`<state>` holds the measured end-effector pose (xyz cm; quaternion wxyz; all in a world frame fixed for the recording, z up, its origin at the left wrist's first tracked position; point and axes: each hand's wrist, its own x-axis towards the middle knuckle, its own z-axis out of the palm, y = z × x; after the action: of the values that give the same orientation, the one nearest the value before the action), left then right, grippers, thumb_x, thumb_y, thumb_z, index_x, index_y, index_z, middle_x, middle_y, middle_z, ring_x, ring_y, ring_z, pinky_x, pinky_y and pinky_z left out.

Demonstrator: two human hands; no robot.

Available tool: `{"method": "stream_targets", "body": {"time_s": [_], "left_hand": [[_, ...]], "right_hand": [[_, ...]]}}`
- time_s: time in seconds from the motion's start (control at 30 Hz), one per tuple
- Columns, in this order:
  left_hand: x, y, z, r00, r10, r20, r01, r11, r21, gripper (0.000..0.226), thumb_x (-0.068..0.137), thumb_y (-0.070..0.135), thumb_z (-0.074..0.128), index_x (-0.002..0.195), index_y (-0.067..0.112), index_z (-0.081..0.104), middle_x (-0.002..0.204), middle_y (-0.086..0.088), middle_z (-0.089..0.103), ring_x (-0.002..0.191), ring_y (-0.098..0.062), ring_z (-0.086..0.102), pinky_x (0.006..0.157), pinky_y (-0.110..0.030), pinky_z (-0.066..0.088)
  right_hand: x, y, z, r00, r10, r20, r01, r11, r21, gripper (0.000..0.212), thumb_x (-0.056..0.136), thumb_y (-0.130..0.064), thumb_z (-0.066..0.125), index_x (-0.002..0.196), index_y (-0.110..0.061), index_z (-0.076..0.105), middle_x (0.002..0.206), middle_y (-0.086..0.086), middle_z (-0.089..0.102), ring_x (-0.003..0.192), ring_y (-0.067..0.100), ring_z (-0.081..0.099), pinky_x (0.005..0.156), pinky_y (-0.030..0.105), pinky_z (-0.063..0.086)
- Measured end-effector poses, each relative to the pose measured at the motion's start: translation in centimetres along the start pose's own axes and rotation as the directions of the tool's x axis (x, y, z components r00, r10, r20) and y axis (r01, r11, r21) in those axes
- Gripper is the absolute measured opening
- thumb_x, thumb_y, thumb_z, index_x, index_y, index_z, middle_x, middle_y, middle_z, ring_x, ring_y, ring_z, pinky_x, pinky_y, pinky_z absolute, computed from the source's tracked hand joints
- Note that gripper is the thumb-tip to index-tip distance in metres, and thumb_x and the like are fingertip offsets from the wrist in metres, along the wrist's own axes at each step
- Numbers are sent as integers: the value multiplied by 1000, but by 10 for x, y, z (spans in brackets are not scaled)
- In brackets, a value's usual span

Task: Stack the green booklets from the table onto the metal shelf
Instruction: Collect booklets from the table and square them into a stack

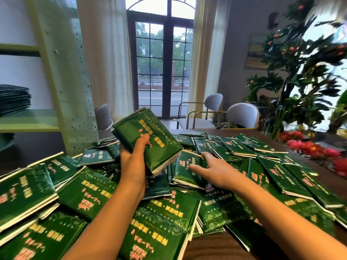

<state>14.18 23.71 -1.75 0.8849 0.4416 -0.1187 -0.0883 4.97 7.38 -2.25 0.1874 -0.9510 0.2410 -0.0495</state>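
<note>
At the left edge of the frame stands the metal shelf [28, 119]. On it lies a dark stack [13, 99] of what look like the same booklets, so the job seems partly done.

Just left of centre, the left hand [133, 162] holds a small bundle of green booklets [148, 139] tilted above the heap. Its thumb is pressed on the top cover and the fingers are curled under the bundle, mostly hidden.

Just right of centre, the right hand [212, 169] reaches down onto the heap. Its fingers [205, 155] are spread and nearly straight, lying on a loose booklet [187, 166] without gripping it yet.

The rest of the heap [84, 194] sprawls across the bench [216, 246] from the lower left to the right edge, many copies overlapping at odd angles. Beyond it are chairs [242, 114], a window [163, 62] and, at the upper right, a plant [300, 76].

The step in hand appears to be gathering: one more copy is being added to the bundle before a trip to the shelf. The next move calls for the right hand to pinch that booklet by an edge, since it sits among overlapping neighbours. It then has to lift the copy clear and square it onto the tilted bundle. The covers look glossy, so a firm left grip would keep the bundle from fanning or sliding apart.
</note>
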Motion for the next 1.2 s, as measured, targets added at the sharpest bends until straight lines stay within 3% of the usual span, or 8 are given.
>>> {"method": "stream_targets", "body": {"time_s": [0.2, 0.33, 0.4, 0.5, 0.63, 0.93, 1.07, 1.2], "left_hand": [[1, -2, -4, 998, -46, -38, 47, 999, 19, 23, 90, 25, 61, 112, 27, 52, 113, -6, 68, 102, -27, 65, 92, -43, 52], [1, -2, -3, 998, -56, -42, 57, 998, 20, 41, 89, 27, 62, 127, 18, 50, 114, -7, 68, 99, -26, 66, 87, -41, 54], [1, -3, -3, 997, -65, -44, 67, 997, 34, 46, 88, 29, 63, 130, 17, 49, 116, -9, 68, 102, -28, 66, 90, -44, 53], [0, -3, -3, 996, -75, -43, 77, 996, 51, 49, 87, 30, 64, 131, 14, 49, 118, -11, 67, 105, -30, 65, 94, -48, 51], [0, -4, -3, 996, -79, -43, 81, 995, 57, 47, 88, 28, 64, 131, 15, 51, 117, -10, 67, 105, -30, 65, 93, -49, 51], [-1, -7, -1, 994, -108, 3, 107, 990, 97, 44, 88, 25, 64, 129, 16, 51, 115, -11, 68, 100, -29, 67, 84, -43, 55], [-1, -9, -3, 994, -97, 44, 89, 984, 157, 41, 88, 23, 64, 125, 15, 51, 111, -9, 69, 95, -26, 68, 75, -35, 56], [-4, -9, -2, 991, -60, 116, 23, 953, 301, 39, 86, 20, 66, 123, 18, 54, 113, -9, 68, 99, -27, 67, 89, -45, 54]], "right_hand": [[1, -3, 9, 999, -17, -35, 27, 946, 324, 85, 85, -41, 66, 149, -25, 12, 128, 8, 54, 107, 22, 56, 94, 38, 48], [1, -1, 6, 987, -16, -160, 92, 871, 482, 83, 83, -19, 71, 147, -26, 19, 108, 0, 60, 104, 20, 58, 97, 42, 48], [-1, 1, 2, 974, -7, -228, 119, 868, 481, 76, 85, -14, 69, 146, -22, 25, 95, -12, 52, 99, 15, 54, 97, 36, 47], [-1, 7, -4, 939, 20, -343, 158, 863, 481, 64, 85, -11, 67, 142, -16, 37, 113, 0, 57, 103, 17, 55, 97, 39, 47], [-1, 17, -9, 893, 18, -449, 207, 871, 446, 28, 85, -8, 66, 112, -12, 63, 96, -2, 64, 86, 10, 58, 75, 20, 49], [2, 24, -17, 802, 75, -593, 246, 863, 441, 8, 89, -10, 61, 95, -15, 57, 88, 2, 63, 82, 20, 60, 70, 32, 47], [-6, 12, -23, 835, 114, -539, 320, 696, 643, 8, 91, -9, 59, 96, -15, 58, 95, 7, 67, 84, 18, 64, 76, 32, 54], [-16, -8, -32, 933, 55, -357, 329, 279, 902, 23, 93, -2, 52, 110, -17, 53, 83, 3, 71, 67, 13, 67, 63, 26, 55]]}}
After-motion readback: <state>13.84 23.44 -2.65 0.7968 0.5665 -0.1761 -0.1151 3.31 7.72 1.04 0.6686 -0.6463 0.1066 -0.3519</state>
